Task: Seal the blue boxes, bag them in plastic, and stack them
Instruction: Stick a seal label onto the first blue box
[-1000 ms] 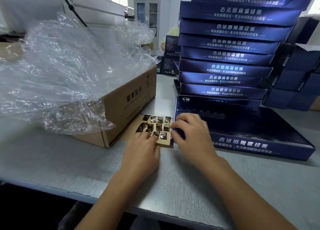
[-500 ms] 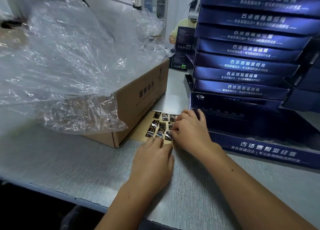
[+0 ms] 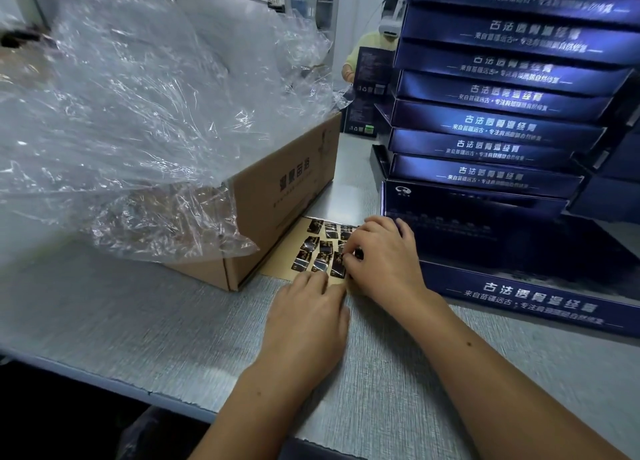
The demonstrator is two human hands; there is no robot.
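A tan backing sheet point(image 3: 302, 225) with several small dark seal stickers point(image 3: 309, 243) lies on the grey table between a cardboard carton and a flat blue box point(image 3: 512, 252). My left hand point(image 3: 308, 317) lies flat, its fingertips pressing the sheet's near edge. My right hand point(image 3: 384, 255) curls over the sheet's right side, thumb and fingertips pinching at a sticker point(image 3: 348, 252). On the back part of the flat blue box stands a tall stack of blue boxes point(image 3: 502, 92) with white lettering.
An open cardboard carton point(image 3: 277, 196) overflows with crumpled clear plastic point(image 3: 131, 120) at the left. More blue boxes point(image 3: 613, 189) lie at the far right. A person in yellow point(image 3: 367, 51) holds a box behind the stack. The table's front edge point(image 3: 104, 383) is near.
My view moved closer and lower. My right hand slid from the blue box's corner onto the sticker sheet and now pinches at a sticker. My left hand stayed on the sheet's near edge.
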